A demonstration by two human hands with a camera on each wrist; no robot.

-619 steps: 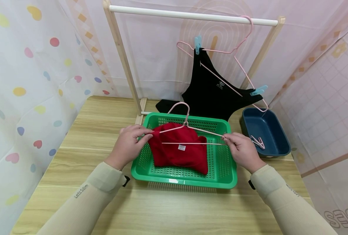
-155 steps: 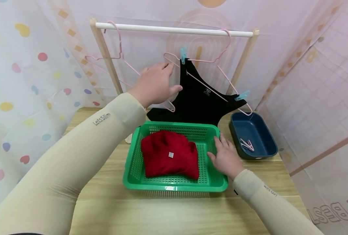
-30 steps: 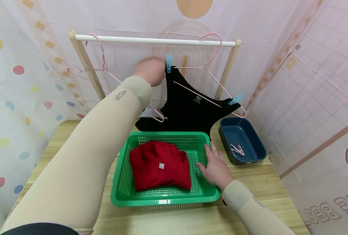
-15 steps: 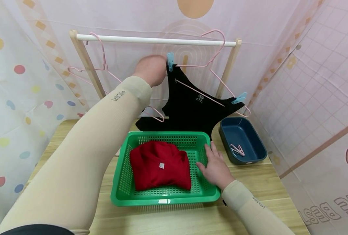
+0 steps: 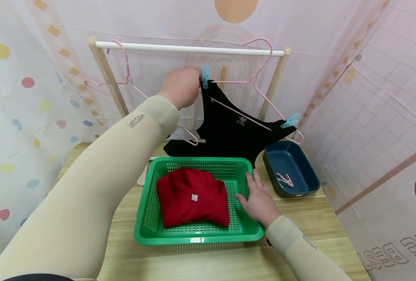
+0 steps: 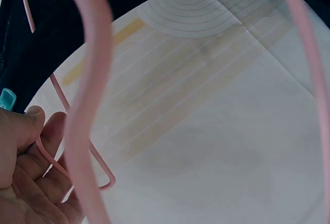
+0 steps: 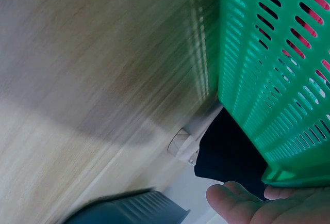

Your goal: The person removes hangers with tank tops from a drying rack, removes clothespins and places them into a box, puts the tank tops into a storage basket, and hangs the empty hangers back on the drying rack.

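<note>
My left hand (image 5: 182,86) is raised to the left end of the pink hanger (image 5: 243,82) that bears a black tank top (image 5: 229,136). In the left wrist view its thumb and fingers curl round the hanger's wire end, just beside a blue clothespin (image 5: 205,76). A second blue clothespin (image 5: 290,121) fastens the other strap lower on the right. My right hand (image 5: 258,201) lies with extended fingers on the right rim of the green basket (image 5: 199,239). Inside the basket is a folded red garment (image 5: 192,210) with a white label.
Another pink hanger (image 5: 128,74) hangs bare at the left of the rack's white rod (image 5: 190,48), partly behind my left arm. A dark blue tub (image 5: 308,183) with pale pink clothespins (image 5: 284,179) stands right of the basket on the wooden table (image 5: 334,234).
Earlier both hands held the bare hanger over the basket; it now hangs at the rack's left. My left hand then went to the tank top's hanger, which has lately shifted slightly right.
</note>
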